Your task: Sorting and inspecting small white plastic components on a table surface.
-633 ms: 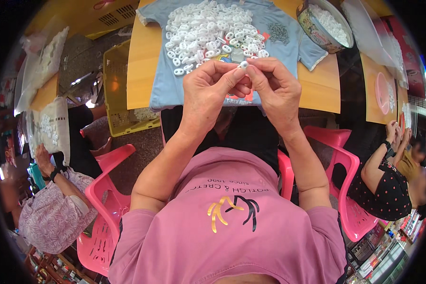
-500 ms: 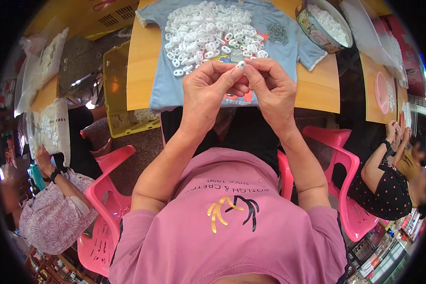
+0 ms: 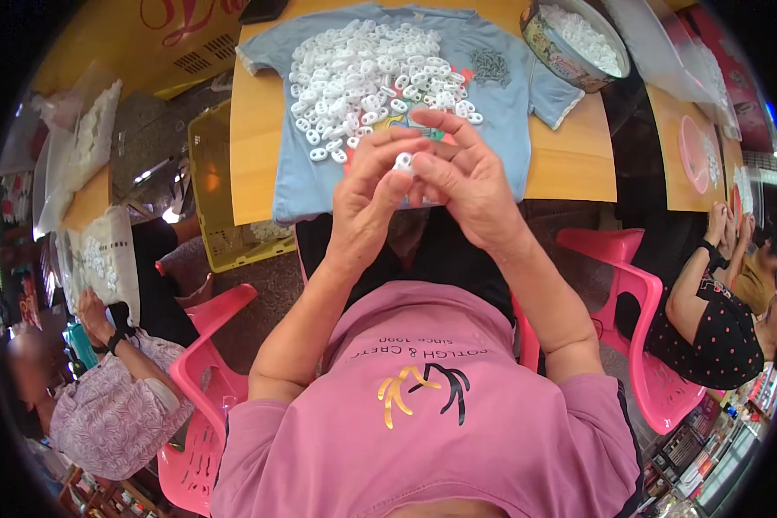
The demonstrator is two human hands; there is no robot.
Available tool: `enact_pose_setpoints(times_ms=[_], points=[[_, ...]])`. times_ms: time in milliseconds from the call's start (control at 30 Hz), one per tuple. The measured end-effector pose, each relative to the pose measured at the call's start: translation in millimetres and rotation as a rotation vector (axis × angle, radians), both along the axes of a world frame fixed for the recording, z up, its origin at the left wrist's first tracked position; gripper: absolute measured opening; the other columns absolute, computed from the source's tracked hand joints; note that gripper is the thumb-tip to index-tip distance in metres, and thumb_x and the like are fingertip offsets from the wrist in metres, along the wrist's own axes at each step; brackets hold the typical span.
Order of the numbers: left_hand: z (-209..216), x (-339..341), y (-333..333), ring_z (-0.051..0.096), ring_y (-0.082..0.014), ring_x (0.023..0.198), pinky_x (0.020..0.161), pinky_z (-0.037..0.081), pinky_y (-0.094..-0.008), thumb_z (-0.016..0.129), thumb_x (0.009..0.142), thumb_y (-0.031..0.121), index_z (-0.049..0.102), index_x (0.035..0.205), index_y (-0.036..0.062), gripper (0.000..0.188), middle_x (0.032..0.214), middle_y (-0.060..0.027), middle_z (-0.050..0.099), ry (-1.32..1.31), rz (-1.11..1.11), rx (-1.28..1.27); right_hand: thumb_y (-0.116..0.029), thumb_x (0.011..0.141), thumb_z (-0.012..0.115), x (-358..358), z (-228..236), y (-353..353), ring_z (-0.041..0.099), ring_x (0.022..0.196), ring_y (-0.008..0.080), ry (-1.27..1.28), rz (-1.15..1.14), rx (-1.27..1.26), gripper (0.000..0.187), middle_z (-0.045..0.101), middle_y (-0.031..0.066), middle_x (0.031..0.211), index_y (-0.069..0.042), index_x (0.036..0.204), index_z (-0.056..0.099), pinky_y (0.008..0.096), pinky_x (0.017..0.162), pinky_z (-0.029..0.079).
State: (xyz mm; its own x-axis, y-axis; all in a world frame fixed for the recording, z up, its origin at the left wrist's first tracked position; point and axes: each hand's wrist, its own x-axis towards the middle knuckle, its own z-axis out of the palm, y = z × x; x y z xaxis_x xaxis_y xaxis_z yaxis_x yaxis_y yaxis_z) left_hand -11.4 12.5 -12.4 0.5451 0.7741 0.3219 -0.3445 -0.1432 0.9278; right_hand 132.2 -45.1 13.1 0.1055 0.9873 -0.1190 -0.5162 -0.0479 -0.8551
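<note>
A small white two-holed plastic piece (image 3: 404, 161) is at my fingertips, above the near edge of a blue T-shirt spread on the table (image 3: 561, 164). My left hand (image 3: 369, 194) pinches it between thumb and fingers. From the other side, my right hand (image 3: 470, 181) has its thumb on the piece; the index finger is raised and the lower fingers curl beneath. Just beyond my hands, a heap of similar white pieces (image 3: 363, 69) covers the middle of the T-shirt (image 3: 298, 186). Small grey metal parts (image 3: 489, 66) lie in a pile right of the heap.
A round patterned tin (image 3: 570, 52) of white pieces stands at the far right. Beside the table on the left is a yellow crate (image 3: 220, 186). Pink chairs (image 3: 207, 380) flank me, and a person works on each side. A pink basin (image 3: 692, 155) sits on the right-hand table.
Both hands have come nearer to me and slightly left with the white piece. My right index finger has lifted off and straightened. The whole view has shifted a little.
</note>
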Motion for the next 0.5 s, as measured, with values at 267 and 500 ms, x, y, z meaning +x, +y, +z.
enact_pose_setpoints(times_ms=[267, 500], points=[[-14.4, -18.0, -13.7, 0.052, -0.0176, 0.111, 0.082, 0.045, -0.0259, 0.045, 0.100, 0.046, 0.057, 0.125, -0.0024, 0.056, 0.132, -0.0149, 0.052, -0.103, -0.152, -0.240, -0.005, 0.091, 0.064, -26.9, -0.6, -7.5, 0.056, 0.072, 0.0085, 0.136, 0.017, 0.005, 0.064, 0.061, 0.0038, 0.089, -0.007, 0.145, 0.030, 0.0201, 0.060, 0.043], [-22.1, -19.9, -12.3, 0.051, -0.0276, 0.119, 0.087, 0.046, -0.0313, 0.054, 0.096, 0.045, 0.063, 0.113, 0.0011, 0.048, 0.121, -0.0127, 0.055, -0.153, -0.073, -0.146, -0.005, 0.091, 0.065, -41.7, -1.3, -9.9, 0.050, 0.071, 0.0051, 0.162, -0.002, 0.009, 0.072, 0.060, 0.0021, 0.092, -0.008, 0.149, 0.022, 0.0191, 0.062, 0.041]])
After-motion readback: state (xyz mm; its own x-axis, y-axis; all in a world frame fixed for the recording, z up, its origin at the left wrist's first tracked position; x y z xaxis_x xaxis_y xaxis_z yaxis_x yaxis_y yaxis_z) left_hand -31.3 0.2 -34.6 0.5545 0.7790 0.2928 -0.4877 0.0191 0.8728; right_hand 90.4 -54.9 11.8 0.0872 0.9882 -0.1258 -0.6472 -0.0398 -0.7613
